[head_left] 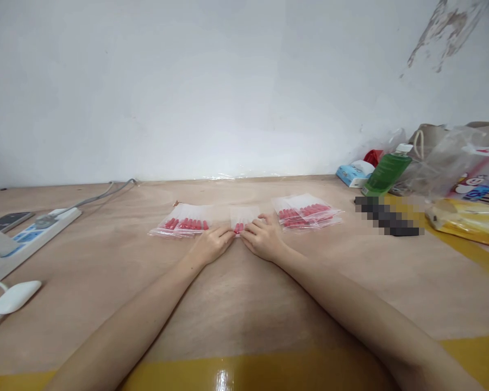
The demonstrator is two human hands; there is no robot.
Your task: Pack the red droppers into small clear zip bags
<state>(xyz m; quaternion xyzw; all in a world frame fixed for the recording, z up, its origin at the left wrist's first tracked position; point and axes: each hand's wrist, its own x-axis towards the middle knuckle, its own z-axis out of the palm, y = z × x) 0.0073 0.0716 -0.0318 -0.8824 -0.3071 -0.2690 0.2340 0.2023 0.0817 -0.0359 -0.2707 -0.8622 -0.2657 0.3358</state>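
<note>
A small clear plastic bag with red pieces in it lies flat on the table in front of me. My left hand pinches its near edge at the left corner. My right hand grips the same edge from the right, its fingers bent over the bag and hiding part of the contents. To the left lies a pile of similar bags with red pieces in a row. Another stack of such bags lies just beyond my right hand.
A white power strip with plugs and a phone are at the left, near a white charger. At the right stand a green bottle, a blue tissue pack and plastic bags. Yellow tape runs along the near edge.
</note>
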